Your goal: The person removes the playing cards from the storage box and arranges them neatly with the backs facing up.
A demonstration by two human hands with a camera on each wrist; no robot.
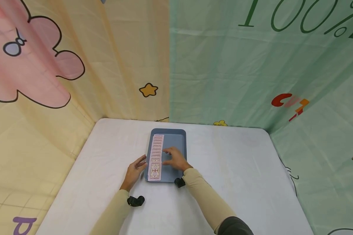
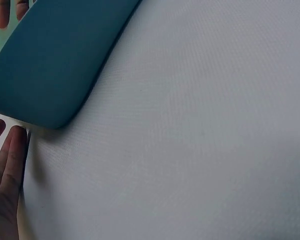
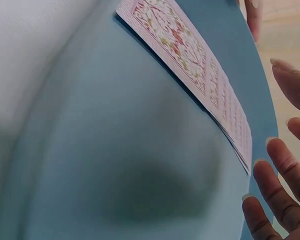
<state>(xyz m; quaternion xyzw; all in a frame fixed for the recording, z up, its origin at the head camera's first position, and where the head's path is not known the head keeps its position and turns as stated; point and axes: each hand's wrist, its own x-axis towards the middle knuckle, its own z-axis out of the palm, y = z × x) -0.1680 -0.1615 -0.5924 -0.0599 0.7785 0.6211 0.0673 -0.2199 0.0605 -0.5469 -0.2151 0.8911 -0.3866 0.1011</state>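
A blue tray (image 1: 176, 143) lies on the white table (image 1: 238, 169). A row of overlapping pink-backed playing cards (image 1: 156, 155) runs along the tray's left side, front to back. My right hand (image 1: 174, 159) hovers over the tray's bare middle with fingers spread and relaxed, fingertips (image 3: 277, 175) beside the card row (image 3: 190, 60). My left hand (image 1: 135, 171) rests on the table with straight fingers (image 2: 12, 155) against the tray's left edge (image 2: 50, 65). Neither hand holds anything.
Printed fabric walls close the table in on the left, back and right. The white tabletop (image 2: 200, 140) stretches out on both sides of the tray. Black wrist camera mounts (image 1: 136, 200) sit on both forearms.
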